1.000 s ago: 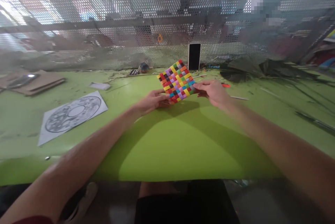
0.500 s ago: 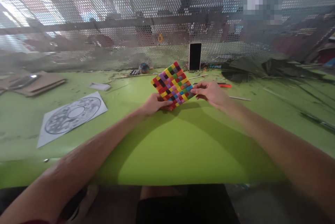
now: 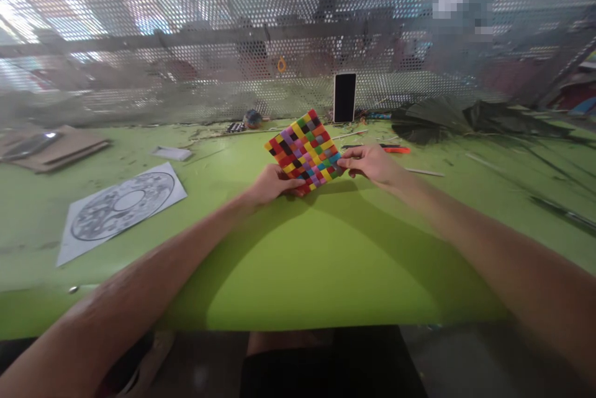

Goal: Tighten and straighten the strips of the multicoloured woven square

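A square woven mat point(image 3: 305, 151) of many coloured strips, red, yellow, black, green, purple and blue among them, is held tilted above the green table point(image 3: 298, 261). My left hand point(image 3: 274, 183) grips its lower left edge, thumb on the front face and the other fingers behind, partly hidden. At the right corner my right hand point(image 3: 367, 164) pinches the mat between thumb and fingertips. The mat's back is out of sight.
A printed ring-pattern sheet point(image 3: 93, 219) and brown cardboard point(image 3: 69, 148) lie left. A phone point(image 3: 344, 97) stands upright against the perforated metal screen point(image 3: 209, 75). An orange cutter point(image 3: 395, 149), a pale stick point(image 3: 424, 172) and dark leaves point(image 3: 428, 123) lie right.
The whole view shifts slightly. Both hands keep their hold on the woven mat, which stays nearly still at almost the same tilt.
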A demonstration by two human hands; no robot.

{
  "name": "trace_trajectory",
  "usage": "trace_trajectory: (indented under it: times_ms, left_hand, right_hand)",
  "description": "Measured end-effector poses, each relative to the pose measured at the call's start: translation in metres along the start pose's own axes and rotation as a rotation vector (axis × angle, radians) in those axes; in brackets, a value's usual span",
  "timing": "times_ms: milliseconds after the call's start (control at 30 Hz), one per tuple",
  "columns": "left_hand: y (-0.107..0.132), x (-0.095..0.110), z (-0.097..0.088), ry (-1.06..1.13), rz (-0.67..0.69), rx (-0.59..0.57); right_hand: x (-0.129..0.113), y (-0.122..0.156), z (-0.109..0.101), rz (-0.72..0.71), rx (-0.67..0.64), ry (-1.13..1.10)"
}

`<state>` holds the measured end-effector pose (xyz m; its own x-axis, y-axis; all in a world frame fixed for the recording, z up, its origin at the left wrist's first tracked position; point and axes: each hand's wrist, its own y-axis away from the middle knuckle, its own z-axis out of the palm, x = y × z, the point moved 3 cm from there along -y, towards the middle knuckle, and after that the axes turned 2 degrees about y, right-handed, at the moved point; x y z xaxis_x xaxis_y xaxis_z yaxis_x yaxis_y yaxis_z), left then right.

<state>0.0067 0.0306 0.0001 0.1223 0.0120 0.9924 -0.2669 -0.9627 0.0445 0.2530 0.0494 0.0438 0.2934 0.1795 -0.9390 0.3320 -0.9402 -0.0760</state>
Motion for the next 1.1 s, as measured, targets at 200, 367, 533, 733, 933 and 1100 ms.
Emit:
trace_trajectory:
  times_ms: [200,367,533,733,933,1100]
  left_hand:
    - [0.001,0.002,-0.003,-0.055,0.005,0.009]
    - [0.003,0.006,-0.002,-0.046,0.006,0.010]
    - [0.003,0.007,0.000,-0.052,0.009,0.038]
    - [0.004,0.011,-0.001,-0.031,0.007,0.063]
    - [0.001,0.010,-0.001,-0.013,0.071,0.004]
    - [-0.004,0.003,-0.003,-0.028,0.093,-0.046]
  right_hand:
    - [0.001,0.001,0.001,0.028,-0.041,0.014]
    - [0.009,-0.001,0.003,0.100,-0.017,-0.044]
    - [0.017,-0.003,0.004,0.150,-0.002,-0.185]
    - [0.022,-0.004,0.007,0.234,0.038,-0.229]
    - [0.022,-0.004,0.008,0.206,0.067,-0.211]
    - [0.025,-0.004,0.007,0.219,0.075,-0.160]
